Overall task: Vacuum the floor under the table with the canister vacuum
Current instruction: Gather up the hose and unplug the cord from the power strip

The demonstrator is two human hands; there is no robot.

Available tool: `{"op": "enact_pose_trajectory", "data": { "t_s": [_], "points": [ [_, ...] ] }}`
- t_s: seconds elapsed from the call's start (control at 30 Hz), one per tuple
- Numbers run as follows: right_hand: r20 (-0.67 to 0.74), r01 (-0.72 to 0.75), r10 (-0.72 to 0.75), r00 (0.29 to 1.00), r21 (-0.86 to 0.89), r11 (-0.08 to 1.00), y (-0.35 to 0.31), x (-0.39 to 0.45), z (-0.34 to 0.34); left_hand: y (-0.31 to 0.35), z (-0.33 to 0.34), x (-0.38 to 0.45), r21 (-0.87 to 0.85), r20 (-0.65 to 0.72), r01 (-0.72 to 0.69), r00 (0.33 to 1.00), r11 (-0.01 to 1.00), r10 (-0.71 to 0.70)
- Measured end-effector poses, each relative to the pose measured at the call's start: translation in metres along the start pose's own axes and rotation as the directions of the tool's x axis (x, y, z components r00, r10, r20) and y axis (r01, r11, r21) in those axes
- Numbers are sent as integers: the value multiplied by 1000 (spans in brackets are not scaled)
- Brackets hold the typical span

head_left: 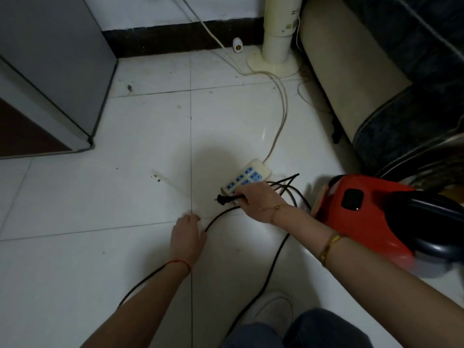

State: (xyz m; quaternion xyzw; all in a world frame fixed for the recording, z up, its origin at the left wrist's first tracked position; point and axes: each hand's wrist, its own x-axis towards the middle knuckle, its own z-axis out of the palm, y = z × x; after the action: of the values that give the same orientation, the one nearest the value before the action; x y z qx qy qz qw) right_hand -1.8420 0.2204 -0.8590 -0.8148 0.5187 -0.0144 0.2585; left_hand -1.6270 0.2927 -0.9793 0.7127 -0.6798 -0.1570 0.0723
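Head view puts my right hand [256, 200] at the centre of the floor, its fingers curled round a black plug [227, 197] with the prongs pointing left; the plug sits just over the near end of a cream power strip [259, 167] with blue sockets, and I cannot tell whether the two touch; the black cord [271, 270] runs back from that hand in loops, one strand sweeping near toward my knee, another bending left under my other arm; my left hand [188, 236] lies lower and to the left, fingers relaxed and spread toward the tiles, holding nothing, with the cord passing just beside it; the red canister vacuum [361, 209] stands on the floor right of my right wrist, its dark hose end blurred at the right edge; the strip's pale cable [280, 121] trails far toward a cream fan base [272, 65] by the dark skirting; a grey cabinet [55, 71] fills the far left; a sofa [351, 71] edges the far right.
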Motion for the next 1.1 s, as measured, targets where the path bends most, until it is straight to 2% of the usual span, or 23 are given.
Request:
{"op": "enact_pose_trajectory", "data": {
  "t_s": [0.13, 0.3, 0.4, 0.57, 0.7, 0.8, 0.83, 0.9, 1.0, 1.03, 1.1],
  "points": [
    [98, -84, 67, 993, 180, 980, -19, -19, 37, -40, 0, -50, 122, 124, 144, 979, 982, -159],
    [125, -174, 146, 981, 247, 953, -32, -32, 71, -59, 4, -74, 184, 170, 183, 962, 966, -215],
    [77, -186, 172, 982, 253, 950, -32, -40, 82, -66, 9, -77, 265, 175, 169, 960, 949, -219],
    [-33, -206, 226, 974, 306, 929, -31, -48, 77, -60, 6, -75, 219, 266, 155, 941, 963, -212],
    [-182, -192, 295, 938, 434, 880, -36, -51, 52, -17, -37, -53, -97, 314, 243, 928, 965, -202],
    [-289, -161, 368, 884, 551, 819, -40, -51, 26, 27, -74, -28, -330, 285, 267, 943, 905, -175],
    [-321, -153, 394, 861, 575, 803, -41, -52, 17, 44, -86, -21, -453, 305, 296, 938, 841, -166],
    [-369, -138, 453, 812, 632, 763, -42, -56, -3, 81, -106, -9, -680, 374, 354, 921, 642, -112],
    [-402, -101, 531, 746, 720, 687, -43, -63, -27, 134, -132, 0, -838, 388, 353, 922, 417, 0],
    [-413, -96, 548, 728, 729, 677, -42, -67, -35, 151, -139, 2, -867, 352, 316, 936, 384, 24],
    [-419, -95, 570, 707, 742, 664, -39, -74, -48, 179, -151, 6, -898, 245, 206, 968, 388, 54]
  ]
}}
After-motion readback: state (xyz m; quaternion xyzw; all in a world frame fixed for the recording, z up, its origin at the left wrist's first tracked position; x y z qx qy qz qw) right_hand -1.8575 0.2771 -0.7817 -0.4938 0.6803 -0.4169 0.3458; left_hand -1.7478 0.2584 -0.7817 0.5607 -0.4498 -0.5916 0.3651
